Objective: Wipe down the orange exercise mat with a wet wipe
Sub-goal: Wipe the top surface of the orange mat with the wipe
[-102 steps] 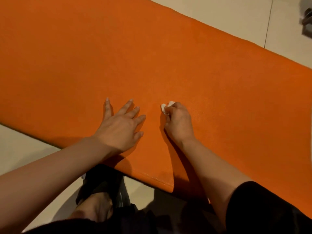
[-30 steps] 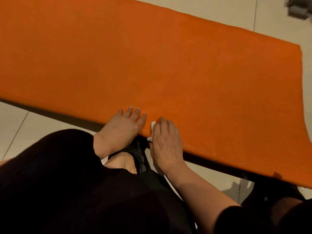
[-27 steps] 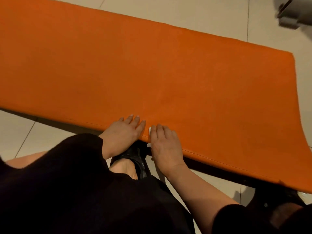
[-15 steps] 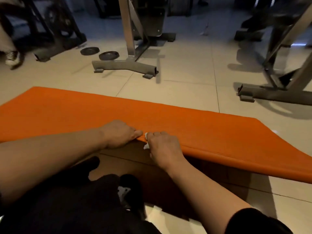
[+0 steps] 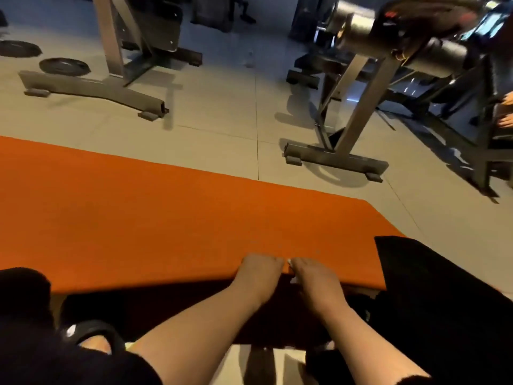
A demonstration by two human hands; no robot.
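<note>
The tiled floor [image 5: 222, 112] fills the upper half of the frame and carries everything here. Gym machine frames stand on it: one base [image 5: 91, 90] at upper left with weight plates [image 5: 64, 66] lying flat beside it, another stand [image 5: 341, 151] at upper right under padded rollers. They sit well apart from the work, so the floor around the mat is free for kneeling or squatting.

The orange exercise mat [image 5: 166, 218] runs across the middle of the frame from the left edge to right of centre. Its far side lies flat on the floor, while the near edge is raised off it, with deep shadow underneath. That lift is probably there to let the edge or underside be reached, or to turn the mat over.

Both hands meet at that raised edge, lower centre of the frame. The left hand [image 5: 259, 273] curls its grip narrowly over the mat's edge, holding it up. The right hand [image 5: 312, 276], just beside it, closes over the same edge; a small white scrap of the wet wipe [image 5: 292, 278] peeks out between the two hands, so the wipe seems pinched against the mat by the right grip, handy for rubbing along the border.

No brand, label or writing can be read anywhere; a red mark on the upper right machine is too blurred to make out.
</note>
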